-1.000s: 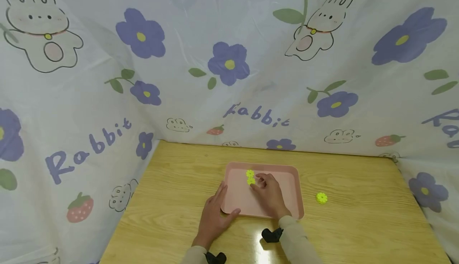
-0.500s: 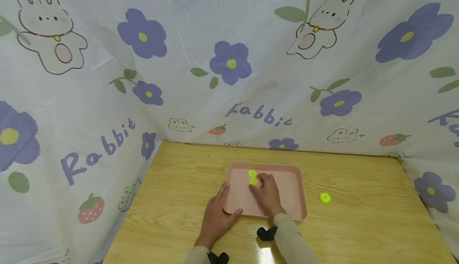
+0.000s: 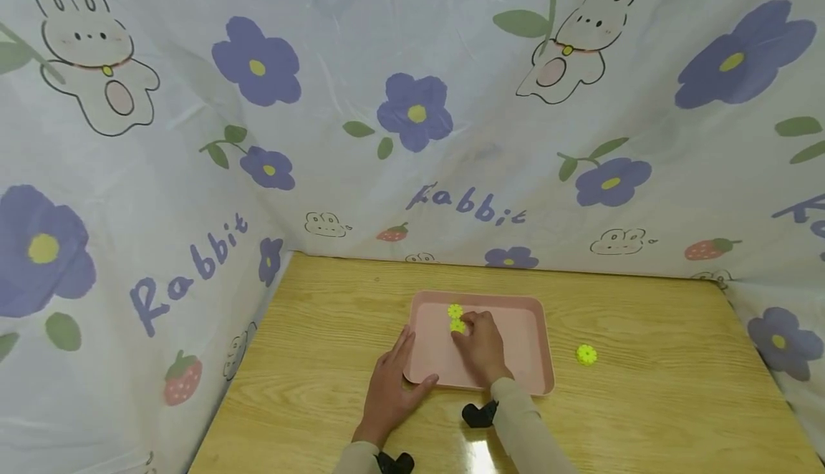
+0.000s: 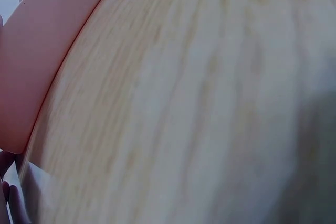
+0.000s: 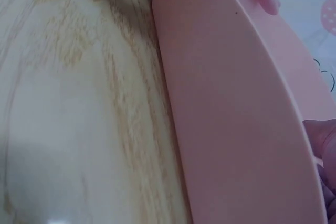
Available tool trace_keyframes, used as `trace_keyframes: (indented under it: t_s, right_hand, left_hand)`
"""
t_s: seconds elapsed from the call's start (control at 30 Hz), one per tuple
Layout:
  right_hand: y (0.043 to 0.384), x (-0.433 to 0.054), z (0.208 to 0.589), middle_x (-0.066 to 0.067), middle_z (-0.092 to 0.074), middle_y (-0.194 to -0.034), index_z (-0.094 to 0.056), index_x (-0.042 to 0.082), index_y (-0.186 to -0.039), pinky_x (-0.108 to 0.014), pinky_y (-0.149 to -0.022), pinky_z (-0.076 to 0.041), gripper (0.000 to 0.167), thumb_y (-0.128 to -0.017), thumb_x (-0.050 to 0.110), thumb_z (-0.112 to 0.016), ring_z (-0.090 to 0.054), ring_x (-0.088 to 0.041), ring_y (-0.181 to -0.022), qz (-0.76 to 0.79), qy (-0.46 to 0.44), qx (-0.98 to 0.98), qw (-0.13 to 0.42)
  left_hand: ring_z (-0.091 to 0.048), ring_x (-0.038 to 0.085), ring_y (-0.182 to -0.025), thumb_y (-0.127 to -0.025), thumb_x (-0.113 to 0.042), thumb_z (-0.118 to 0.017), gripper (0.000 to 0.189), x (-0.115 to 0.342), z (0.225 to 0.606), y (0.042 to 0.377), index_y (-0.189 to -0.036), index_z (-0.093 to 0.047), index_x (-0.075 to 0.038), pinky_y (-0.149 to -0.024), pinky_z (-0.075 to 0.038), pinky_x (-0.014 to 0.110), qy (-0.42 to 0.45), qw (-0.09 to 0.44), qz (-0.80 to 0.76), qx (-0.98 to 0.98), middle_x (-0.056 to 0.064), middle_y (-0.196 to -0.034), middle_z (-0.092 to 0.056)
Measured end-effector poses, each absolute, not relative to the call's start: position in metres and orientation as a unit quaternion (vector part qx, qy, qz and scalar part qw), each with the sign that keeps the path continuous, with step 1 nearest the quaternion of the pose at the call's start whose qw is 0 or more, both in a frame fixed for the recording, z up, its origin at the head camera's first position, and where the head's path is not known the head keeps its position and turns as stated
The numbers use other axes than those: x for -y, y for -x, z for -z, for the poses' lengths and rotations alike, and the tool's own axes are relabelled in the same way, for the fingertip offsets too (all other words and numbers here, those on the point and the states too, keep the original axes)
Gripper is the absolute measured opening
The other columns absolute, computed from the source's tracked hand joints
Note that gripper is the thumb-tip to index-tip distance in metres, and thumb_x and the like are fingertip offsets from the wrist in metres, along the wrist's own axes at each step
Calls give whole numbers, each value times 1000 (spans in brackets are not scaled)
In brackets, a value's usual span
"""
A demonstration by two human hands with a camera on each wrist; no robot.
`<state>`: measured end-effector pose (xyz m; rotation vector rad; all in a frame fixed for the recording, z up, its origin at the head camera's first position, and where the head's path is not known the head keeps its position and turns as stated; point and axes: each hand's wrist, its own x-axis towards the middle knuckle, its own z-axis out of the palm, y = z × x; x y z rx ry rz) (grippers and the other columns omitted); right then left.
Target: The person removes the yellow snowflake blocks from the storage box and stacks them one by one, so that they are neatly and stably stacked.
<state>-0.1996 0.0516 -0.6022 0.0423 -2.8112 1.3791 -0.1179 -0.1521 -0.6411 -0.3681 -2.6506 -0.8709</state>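
Note:
A pink tray (image 3: 422, 366) lies on the wooden table, and two yellow flower-shaped pieces are in it, one behind the other. The farther piece (image 3: 455, 311) is free of both hands. My right hand (image 3: 482, 349) reaches over the tray and pinches the nearer piece (image 3: 457, 326) between thumb and curled fingers, which partly cover it. At the tray's left front corner rests my left hand (image 3: 389, 392), fingers straight along the left side, thumb by the front rim. In the right wrist view the tray's outer wall (image 5: 236, 103) hides the pieces; the left wrist view shows mostly table.
Another yellow flower-shaped piece (image 3: 586, 354) lies on the table (image 3: 664, 388), right of the tray. White cloth (image 3: 451, 173) printed with rabbits and purple flowers hangs behind the table and along both sides. Each wrist carries a black mount (image 3: 479, 415).
The right fingertips have drawn in closer around the nearer yellow piece. My left hand keeps its place at the tray corner. The head view has shifted slightly.

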Motion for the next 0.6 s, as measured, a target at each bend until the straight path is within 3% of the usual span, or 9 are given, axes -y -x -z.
trace_keyframes:
  t_s: [0.27, 0.6]
  right_hand:
    - [194, -60, 602, -4, -60, -88, -72, 2, -116, -33, -70, -45, 30, -87, 6, -82, -52, -16, -78, -439, -44, 897, 17]
    - [184, -75, 598, -2, -62, -88, -75, 0, -120, -37, -75, -50, 35, -87, 9, -82, -55, -16, -80, -431, -57, 900, -2]
  left_hand:
    - [-50, 24, -141, -93, -60, -68, 89, 150, 639, 117, -161, -40, -11, -110, -44, 52, 124, 150, 312, 930, 1, -169, -31]
    - [-49, 24, -142, -93, -60, -68, 88, 151, 641, 118, -162, -39, -13, -111, -42, 52, 120, 145, 316, 930, -2, -169, -30]
